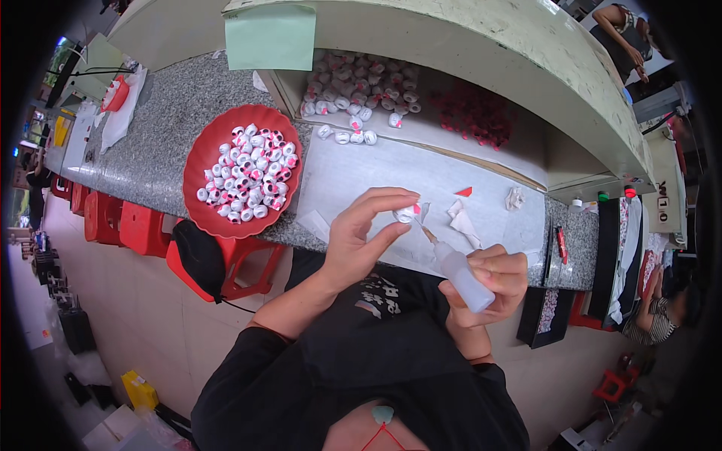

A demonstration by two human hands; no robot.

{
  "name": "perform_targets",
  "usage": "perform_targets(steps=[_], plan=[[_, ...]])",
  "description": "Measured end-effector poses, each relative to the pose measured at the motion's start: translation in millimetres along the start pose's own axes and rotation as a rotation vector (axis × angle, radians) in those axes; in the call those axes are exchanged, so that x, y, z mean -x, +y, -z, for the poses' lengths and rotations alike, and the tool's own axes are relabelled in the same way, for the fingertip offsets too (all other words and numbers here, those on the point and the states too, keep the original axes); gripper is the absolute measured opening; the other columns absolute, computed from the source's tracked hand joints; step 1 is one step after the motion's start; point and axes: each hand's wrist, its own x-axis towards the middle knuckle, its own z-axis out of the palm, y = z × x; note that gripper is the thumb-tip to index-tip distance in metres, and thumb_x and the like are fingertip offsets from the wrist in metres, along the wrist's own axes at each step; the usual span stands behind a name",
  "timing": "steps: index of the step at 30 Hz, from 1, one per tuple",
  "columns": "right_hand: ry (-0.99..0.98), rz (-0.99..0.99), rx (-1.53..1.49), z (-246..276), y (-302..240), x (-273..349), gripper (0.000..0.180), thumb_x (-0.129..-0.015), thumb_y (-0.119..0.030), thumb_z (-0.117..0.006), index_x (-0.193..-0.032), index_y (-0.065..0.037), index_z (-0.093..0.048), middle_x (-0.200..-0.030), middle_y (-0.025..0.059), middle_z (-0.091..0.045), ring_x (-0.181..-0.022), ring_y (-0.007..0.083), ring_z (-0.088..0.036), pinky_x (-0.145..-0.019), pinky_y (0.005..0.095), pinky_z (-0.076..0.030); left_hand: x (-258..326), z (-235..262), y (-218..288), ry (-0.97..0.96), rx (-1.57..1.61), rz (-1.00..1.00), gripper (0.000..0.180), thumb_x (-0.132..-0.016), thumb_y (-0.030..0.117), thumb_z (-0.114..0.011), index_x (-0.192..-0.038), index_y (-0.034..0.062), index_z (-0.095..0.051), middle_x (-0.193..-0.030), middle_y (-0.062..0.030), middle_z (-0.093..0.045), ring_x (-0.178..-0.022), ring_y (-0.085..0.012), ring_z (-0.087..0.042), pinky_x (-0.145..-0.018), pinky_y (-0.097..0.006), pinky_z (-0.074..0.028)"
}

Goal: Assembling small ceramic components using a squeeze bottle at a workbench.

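Between thumb and fingers, my left hand (362, 229) pinches a small round white piece (406, 214) with a pink part on it. My right hand (492, 282) grips a translucent white squeeze bottle (465, 279), its narrow tip pointing up and left, close to the piece. Whether the tip touches it I cannot tell. Both hands are above the white sheet (353, 180) on the worktop. To the left stands a red scalloped bowl (197, 161) filled with similar white pieces with pink and black parts. More white pieces (357, 86) lie heaped under the shelf at the back.
A pile of small dark pink parts (477, 116) lies under the shelf (451, 34). On the sheet are a red triangular scrap (464, 192) and crumpled paper (514, 198). A red marker-like object (562, 246) lies at right. Red stools (143, 228) stand below at left.
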Motion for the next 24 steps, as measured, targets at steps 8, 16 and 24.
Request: perform_targets(steps=[8, 16, 24], plan=[[-0.025, -0.695, -0.150, 47, 95, -19, 0.031, -0.068, 0.008, -0.054, -0.094, -0.001, -0.039, -0.087, 0.0085, -0.046, -0.078, 0.0199, -0.056, -0.060, 0.0279, -0.051, -12, 43, 1, 0.363, 0.030, 0.026, 0.035, -0.072, -0.008, -0.054, -0.106, -0.0036, -0.046, -0.104, -0.0111, -0.051, -0.094, -0.0126, -0.049, -0.080, -0.022, -0.038], [-0.227, -0.394, 0.922, 32, 228, -44, 0.024, -0.066, -0.010, -0.061, -0.087, -0.003, -0.054, -0.077, 0.0200, -0.056, -0.071, 0.0350, -0.054, -0.065, 0.0410, -0.045, -6, 26, -6, 0.331, 0.008, 0.034, 0.035, -0.072, -0.008, -0.053, -0.107, -0.0033, -0.046, -0.104, -0.0120, -0.051, -0.091, -0.0128, -0.050, -0.078, -0.022, -0.038], [-0.043, -0.216, 0.455, 26, 176, -41, 0.022, -0.068, -0.007, -0.061, -0.089, -0.001, -0.058, -0.077, 0.0117, -0.059, -0.067, 0.0242, -0.058, -0.058, 0.0329, -0.046, -4, 15, -15, 0.250, 0.114, 0.112, 0.038, -0.073, -0.007, -0.051, -0.111, -0.0030, -0.043, -0.107, -0.0143, -0.051, -0.100, -0.0203, -0.049, -0.087, -0.028, -0.036]])
